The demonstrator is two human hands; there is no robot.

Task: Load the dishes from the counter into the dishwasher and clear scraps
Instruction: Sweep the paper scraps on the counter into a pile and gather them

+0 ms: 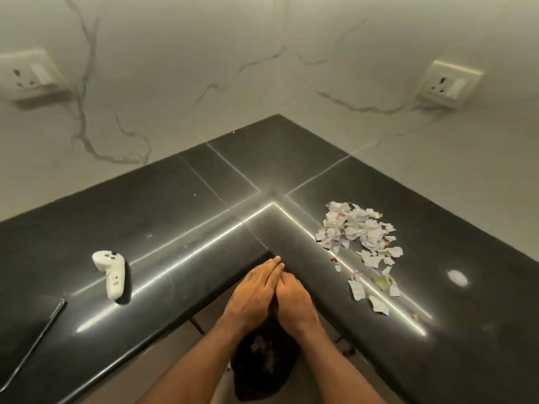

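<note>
Black bag: hangs under the wrists, with pale flecks showing in it.
Left hand: fingers straight, laid against the right hand, tips at the counter's inner corner.
Right hand: fingers hidden, so its grip cannot be told.
Counter: black and L-shaped, running on both sides of the hands.
White controller: on the counter, well left of the hands.
Paper scraps: heaped on the counter right of the hands, trailing back nearer.
Wall socket: far beyond, on the right.
</note>
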